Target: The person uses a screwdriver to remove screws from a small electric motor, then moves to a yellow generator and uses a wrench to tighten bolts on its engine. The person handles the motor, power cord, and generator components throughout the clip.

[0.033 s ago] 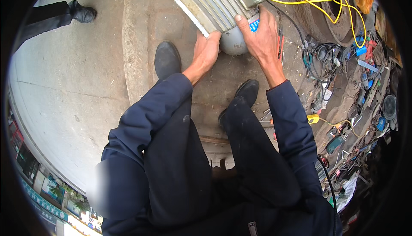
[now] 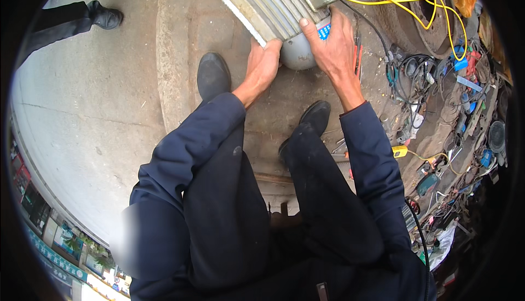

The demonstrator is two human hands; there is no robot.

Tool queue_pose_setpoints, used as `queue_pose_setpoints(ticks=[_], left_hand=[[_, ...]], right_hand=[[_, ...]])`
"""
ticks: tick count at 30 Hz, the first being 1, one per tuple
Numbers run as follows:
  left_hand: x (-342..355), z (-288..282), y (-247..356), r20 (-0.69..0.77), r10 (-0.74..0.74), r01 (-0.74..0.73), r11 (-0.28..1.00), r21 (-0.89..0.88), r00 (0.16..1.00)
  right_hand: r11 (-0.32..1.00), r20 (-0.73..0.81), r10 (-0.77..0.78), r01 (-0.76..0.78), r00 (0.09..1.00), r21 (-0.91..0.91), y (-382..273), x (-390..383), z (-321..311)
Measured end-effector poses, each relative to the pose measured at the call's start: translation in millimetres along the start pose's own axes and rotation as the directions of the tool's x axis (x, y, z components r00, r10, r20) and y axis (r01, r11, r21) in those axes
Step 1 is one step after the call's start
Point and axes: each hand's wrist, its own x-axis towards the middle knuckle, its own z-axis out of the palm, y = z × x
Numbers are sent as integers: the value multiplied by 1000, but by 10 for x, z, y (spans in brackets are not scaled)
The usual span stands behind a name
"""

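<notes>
A grey electric motor (image 2: 270, 0) with a ribbed metal housing lies tilted at the far middle, its top cut off by the picture's edge. My left hand (image 2: 262, 65) grips its near left corner by the flat base, thumb on top and fingers hidden underneath. Around the near right side my right hand (image 2: 334, 43) is closed, its thumb on the housing beside a blue label (image 2: 324, 32). The rounded grey end cover (image 2: 298, 54) faces me between both hands. A dark cable (image 2: 367, 21) runs off to the right of the motor.
Yellow cord (image 2: 404, 3) loops over a rusty round metal part (image 2: 432, 25) at the far right. Tangled wires, scrap and tools (image 2: 465, 109) cover the right side, with a yellow tool (image 2: 399, 152) near my right sleeve. Another person's shoe (image 2: 105, 15) stands far left.
</notes>
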Motion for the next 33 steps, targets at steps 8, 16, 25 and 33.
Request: queue_pose_setpoints(ticks=[8, 16, 25, 33], left_hand=[[-17, 9, 28, -15, 45, -45, 999, 9, 999], [44, -33, -39, -56, -44, 42, 999, -33, 997], [-20, -263, -7, 58, -98, 99, 995, -15, 993], [-267, -554, 43, 349, -140, 127, 990, 60, 926]], right_hand=[[1000, -10, -24, 24, 1000, -18, 5, 6, 3], [959, 7, 147, -144, 989, 246, 191, -96, -236], [590, 104, 807, -792, 581, -155, 1929, -2284, -1333], [426, 156, 895, -904, 417, -26, 1964, -4099, -935]])
